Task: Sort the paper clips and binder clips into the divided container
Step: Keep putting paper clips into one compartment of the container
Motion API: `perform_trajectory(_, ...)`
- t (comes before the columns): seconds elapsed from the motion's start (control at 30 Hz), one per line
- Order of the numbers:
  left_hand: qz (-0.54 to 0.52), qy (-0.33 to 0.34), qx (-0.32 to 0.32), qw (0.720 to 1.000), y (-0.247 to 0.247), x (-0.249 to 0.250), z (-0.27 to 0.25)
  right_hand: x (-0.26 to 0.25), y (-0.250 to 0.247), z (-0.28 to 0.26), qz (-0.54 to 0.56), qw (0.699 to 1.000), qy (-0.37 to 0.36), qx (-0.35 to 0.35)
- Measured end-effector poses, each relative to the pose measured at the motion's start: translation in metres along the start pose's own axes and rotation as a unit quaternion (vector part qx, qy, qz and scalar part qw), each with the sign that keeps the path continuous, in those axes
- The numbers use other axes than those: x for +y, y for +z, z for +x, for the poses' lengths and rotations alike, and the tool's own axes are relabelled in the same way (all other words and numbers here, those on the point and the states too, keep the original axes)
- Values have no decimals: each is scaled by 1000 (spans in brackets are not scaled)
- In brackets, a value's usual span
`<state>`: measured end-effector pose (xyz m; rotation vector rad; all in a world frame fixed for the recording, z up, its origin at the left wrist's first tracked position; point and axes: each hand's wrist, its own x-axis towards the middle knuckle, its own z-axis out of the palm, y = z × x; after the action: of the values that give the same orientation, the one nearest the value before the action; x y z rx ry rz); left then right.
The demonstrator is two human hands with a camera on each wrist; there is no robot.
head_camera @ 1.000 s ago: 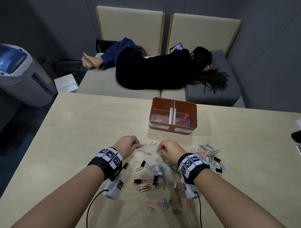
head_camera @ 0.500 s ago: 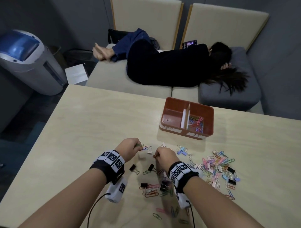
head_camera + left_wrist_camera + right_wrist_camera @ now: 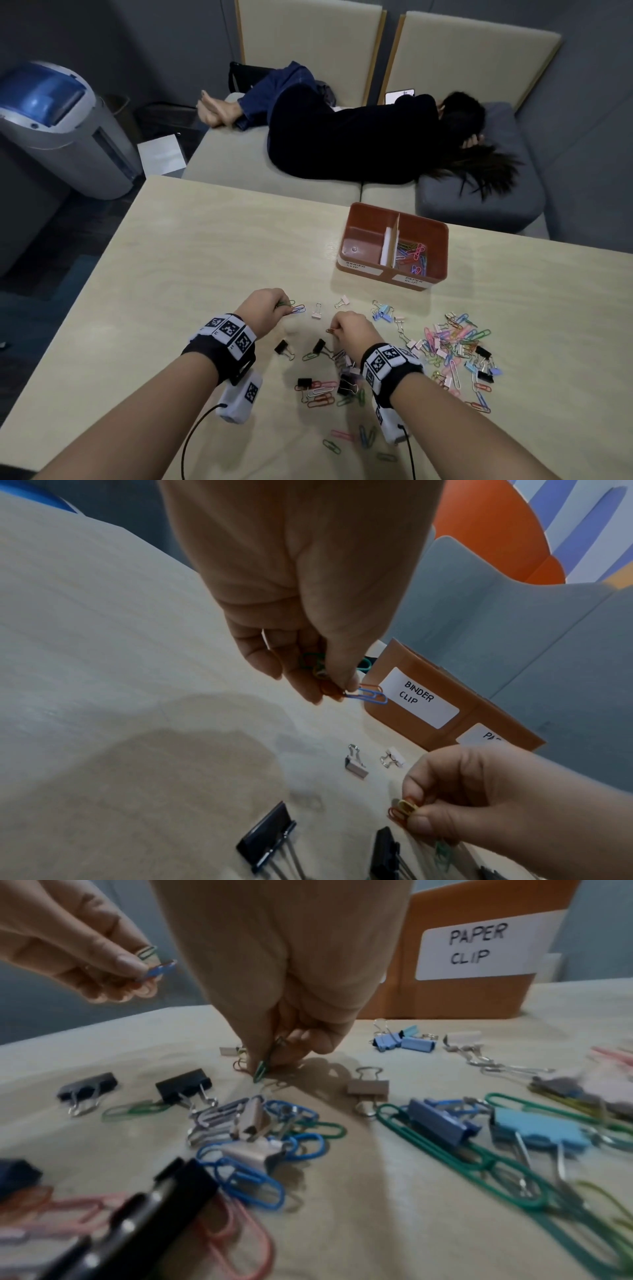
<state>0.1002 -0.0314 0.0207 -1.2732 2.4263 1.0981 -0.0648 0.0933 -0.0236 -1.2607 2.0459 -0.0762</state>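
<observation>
An orange divided container (image 3: pixel 435 240) stands far right of centre on the table, paper clips (image 3: pixel 412 255) in its right half, labels "BINDER CLIP" (image 3: pixel 419 697) and "PAPER CLIP" (image 3: pixel 477 947). My left hand (image 3: pixel 274 308) hovers above the table and pinches several paper clips (image 3: pixel 365 695), blue, red and green. My right hand (image 3: pixel 337 330) is down at the tabletop, pinching small paper clips (image 3: pixel 402 808), with a green one (image 3: pixel 262 1068) between its fingertips. Black binder clips (image 3: pixel 282 347) and mixed clips (image 3: pixel 455 346) lie scattered around both hands.
A person lies on the bench (image 3: pixel 342 137) beyond the table's far edge. A grey and blue bin (image 3: pixel 54 126) stands on the floor at left. Two pale binder clips (image 3: pixel 317 311) lie between my hands and the container.
My right hand has slid left towards the left hand, down among the clips. The left hand keeps its clips, barely moving. The view has swung left.
</observation>
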Motion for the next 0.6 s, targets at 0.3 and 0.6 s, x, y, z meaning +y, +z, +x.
perform_trajectory(0.3,1,75,33,997,-9,55,1,30,-79,-39,149,978,-2,145)
perform_trajectory(0.6,-12,152,92,984,-15,166,50,71,-171,-15,138,946,52,287)
